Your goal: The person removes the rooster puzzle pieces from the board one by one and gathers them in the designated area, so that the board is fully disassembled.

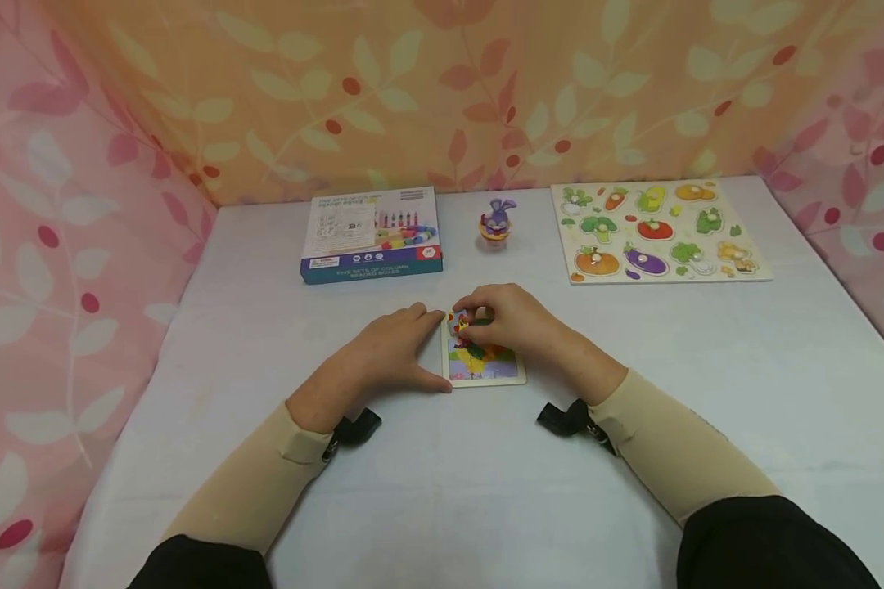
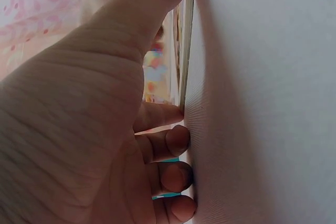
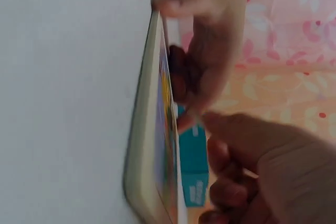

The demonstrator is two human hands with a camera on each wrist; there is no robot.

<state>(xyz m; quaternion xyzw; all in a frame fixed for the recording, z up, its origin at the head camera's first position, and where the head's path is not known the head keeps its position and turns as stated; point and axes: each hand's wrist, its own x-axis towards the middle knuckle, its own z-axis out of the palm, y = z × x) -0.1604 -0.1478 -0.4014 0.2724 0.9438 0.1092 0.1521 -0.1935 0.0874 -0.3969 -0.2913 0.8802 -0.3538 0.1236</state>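
Note:
A small framed picture puzzle board (image 1: 484, 381) lies flat on the white table. My left hand (image 1: 390, 348) holds its left side, thumb at the near corner and index finger at the far one; in the left wrist view this hand (image 2: 94, 93) spans the board's thin edge (image 2: 186, 51). Over the board's upper part, my right hand (image 1: 519, 319) pinches a small colourful puzzle piece (image 1: 457, 321) between thumb and index finger. The right wrist view shows my right hand (image 3: 262, 156) above the tilted-looking board (image 3: 142, 150); its fingers partly hide the piece.
Behind the hands stand a boxed set (image 1: 372, 237) at left, a purple rabbit figure (image 1: 496, 222) in the middle and a vegetable puzzle board (image 1: 656, 233) at right. Floral curtains (image 1: 412, 98) border the table. Black straps (image 1: 357, 427) hang at both wrists.

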